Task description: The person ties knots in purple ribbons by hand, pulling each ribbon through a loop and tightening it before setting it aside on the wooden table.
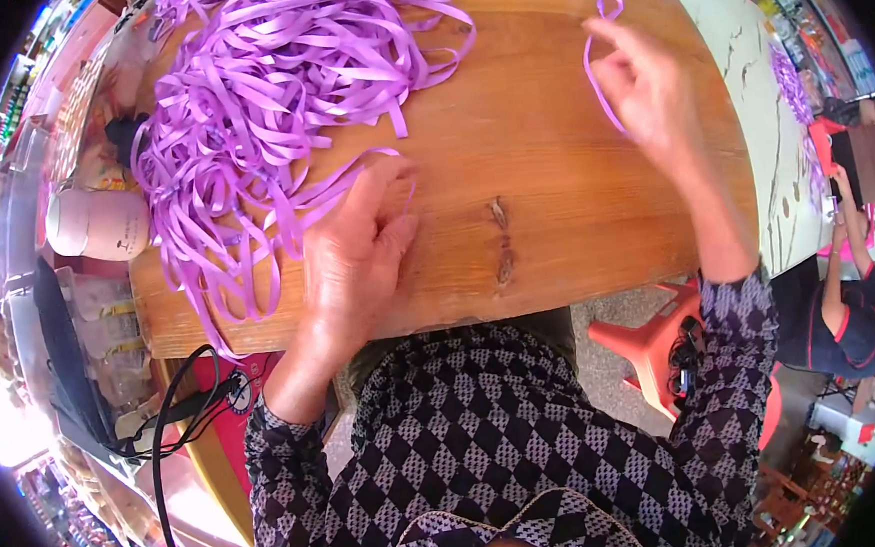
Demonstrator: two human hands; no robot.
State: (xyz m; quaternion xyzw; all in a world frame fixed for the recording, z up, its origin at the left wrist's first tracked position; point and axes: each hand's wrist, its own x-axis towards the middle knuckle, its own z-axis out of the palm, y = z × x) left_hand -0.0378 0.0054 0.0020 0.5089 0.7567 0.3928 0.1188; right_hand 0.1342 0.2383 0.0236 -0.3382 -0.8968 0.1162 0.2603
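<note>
A big tangled heap of flat purple ribbon (266, 93) covers the left and far-left part of the wooden table (542, 177). My left hand (355, 238) is closed beside the near right edge of the heap. One strand runs from the heap over its fingers, and a short bit shows past the fingertips. Over the right side of the table my right hand (652, 90) is slightly blurred, with its fingers pinched on a separate purple ribbon (594, 73). That ribbon has a small loop above the fingers, and its strand hangs down to the left of the hand.
A white jar (99, 224) stands left of the heap. Black cables (167, 430) hang at the table's left corner. An orange stool (647, 346) is under the right edge. A white marbled table (778, 182) adjoins on the right, where another person (846, 319) works with purple ribbon.
</note>
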